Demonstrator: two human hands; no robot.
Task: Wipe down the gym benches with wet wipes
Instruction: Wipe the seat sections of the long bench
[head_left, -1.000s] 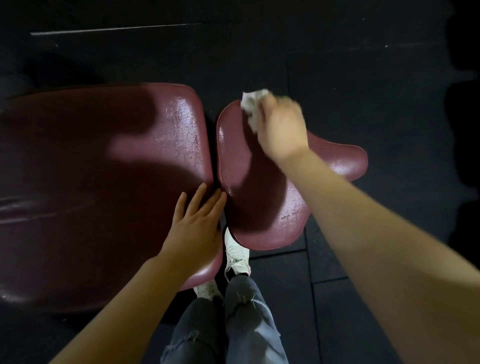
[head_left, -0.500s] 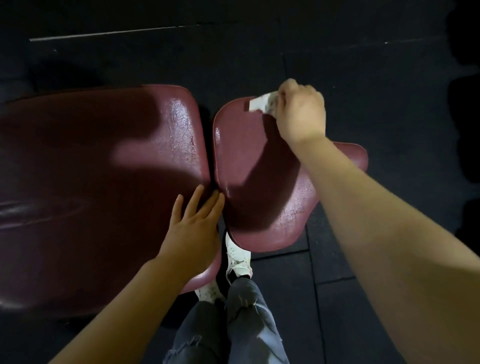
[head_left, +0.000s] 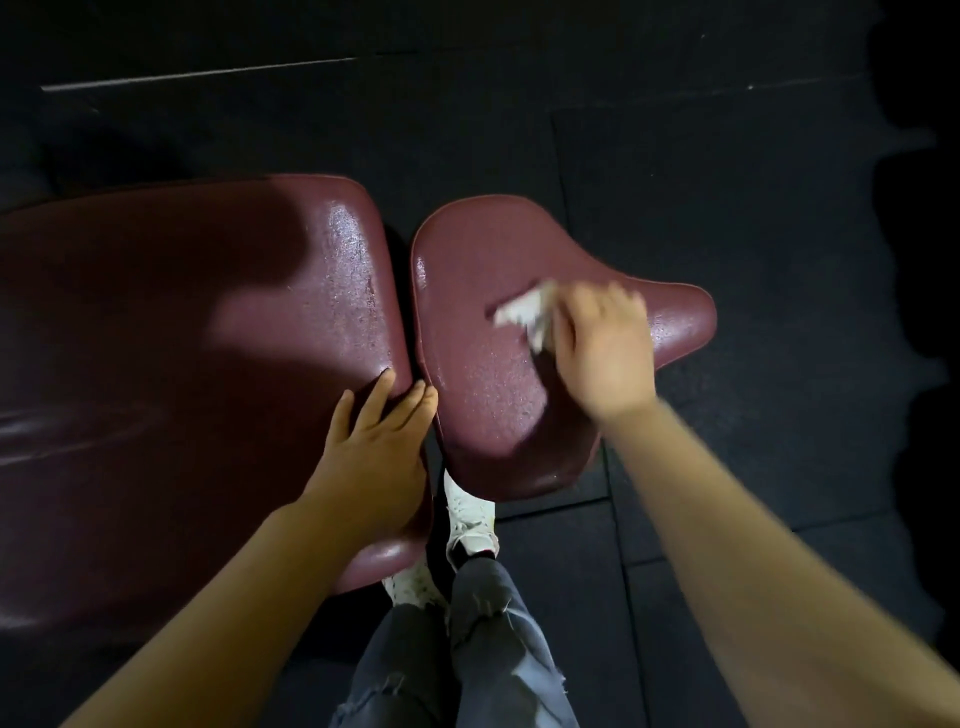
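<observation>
right hand (head_left: 602, 348) holding wet wipe (head_left: 524, 314), seat pad (head_left: 483, 405)

I see both of my forearms bare, no sleeves reaching the left hand (head_left: 371, 457) or right hand (head_left: 602, 345). Below, I wear faded grey ripped denim jeans (head_left: 467, 654) with frayed tears, and scuffed white lace-up sneakers (head_left: 467, 512).

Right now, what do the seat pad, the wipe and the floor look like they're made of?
Seat pad: maroon vinyl or faux leather, probably; pebbled grain with a glossy, perhaps damp, sheen.
Wipe: white, crumpled, soft, likely nonwoven fabric; motion blur hides its texture. The right hand grips it.
Floor: matte black tiles with visible seams, probably rubber.
</observation>
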